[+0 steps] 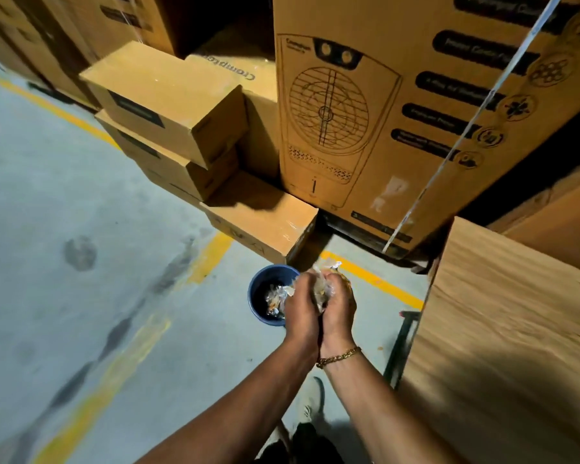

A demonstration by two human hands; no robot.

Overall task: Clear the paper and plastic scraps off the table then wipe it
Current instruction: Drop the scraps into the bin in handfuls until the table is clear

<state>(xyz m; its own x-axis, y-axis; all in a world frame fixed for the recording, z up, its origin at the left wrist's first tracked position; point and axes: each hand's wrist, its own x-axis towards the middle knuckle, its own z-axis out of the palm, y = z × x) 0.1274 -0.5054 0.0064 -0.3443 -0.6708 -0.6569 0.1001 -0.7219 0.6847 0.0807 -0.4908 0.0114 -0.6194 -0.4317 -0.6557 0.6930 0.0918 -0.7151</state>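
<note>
Both of my hands are pressed together around a crumpled bundle of clear plastic and paper scraps (321, 285), held above the floor. My left hand (300, 308) cups its left side and my right hand (339, 306), with a gold bracelet at the wrist, cups its right side. Just beyond and below them stands a small blue bin (260, 289) on the floor, with crumpled plastic scraps (275, 298) inside. My hands cover the bin's right part. The wooden table (503, 329) fills the right of the view, and its visible top is bare.
Stacked cardboard boxes (168, 105) and a tall air-cooler carton (399, 105) stand behind the bin. A low box (265, 226) lies right by it. Yellow lines (375, 279) cross the grey concrete floor. The table's dark metal leg (400, 346) and my shoe (310, 401) are near my arms.
</note>
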